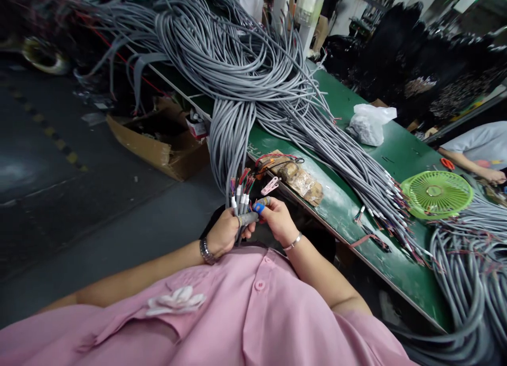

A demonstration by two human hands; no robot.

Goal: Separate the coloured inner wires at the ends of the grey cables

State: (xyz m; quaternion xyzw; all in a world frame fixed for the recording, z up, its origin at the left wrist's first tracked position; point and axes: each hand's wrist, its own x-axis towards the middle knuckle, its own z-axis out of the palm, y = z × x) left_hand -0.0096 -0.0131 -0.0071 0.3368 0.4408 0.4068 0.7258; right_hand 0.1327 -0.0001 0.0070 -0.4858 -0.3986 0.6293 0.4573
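Note:
My left hand (226, 233) is closed around the ends of several grey cables (234, 139) that hang over the table edge. White sleeves (240, 193) and stripped coloured wires (247, 181) stick up out of that grip. Right beside it, my right hand (280, 221) pinches at the thin wires of one cable end; the exact wire is too small to make out. Its thumb wears a blue finger cover (259, 207), and a greyish cover wraps a finger on each hand. Just above my right hand, a pink clip (270, 186) sits at the table edge.
A large heap of grey cables (222, 59) covers the green table (425, 297). On it are a taped cardboard piece (301, 182), a white plastic bag (371, 124) and a green fan (437, 195). A cardboard box (154, 149) stands on the floor. Another person's arm (471, 164) reaches in from the right.

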